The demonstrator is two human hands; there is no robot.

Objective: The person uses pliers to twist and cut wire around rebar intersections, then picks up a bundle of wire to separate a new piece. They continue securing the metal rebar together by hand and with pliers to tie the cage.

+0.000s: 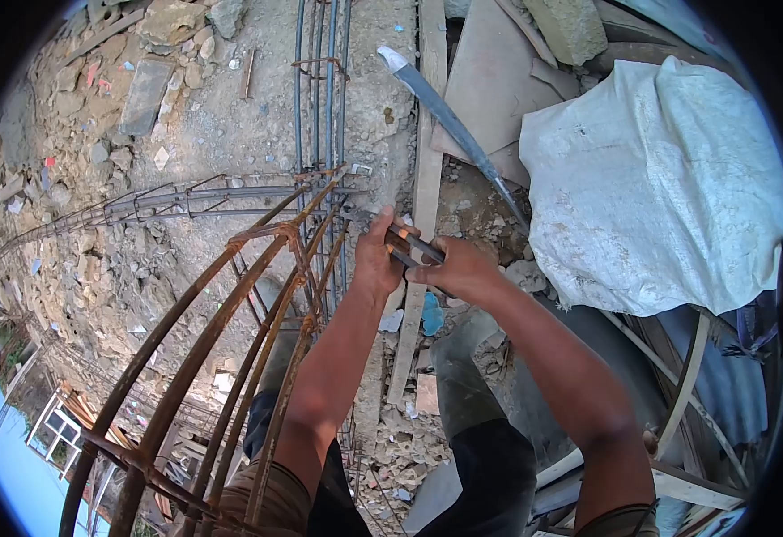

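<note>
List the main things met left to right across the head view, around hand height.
Rusty rebar cage → left hand → dark tool → right hand → white sack.

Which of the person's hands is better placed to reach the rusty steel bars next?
Probably the left. The left hand is nearer the rusty bars, while the right hand is farther off. Both hands are on the dark tool, so the left would likely need to let go first.
</note>
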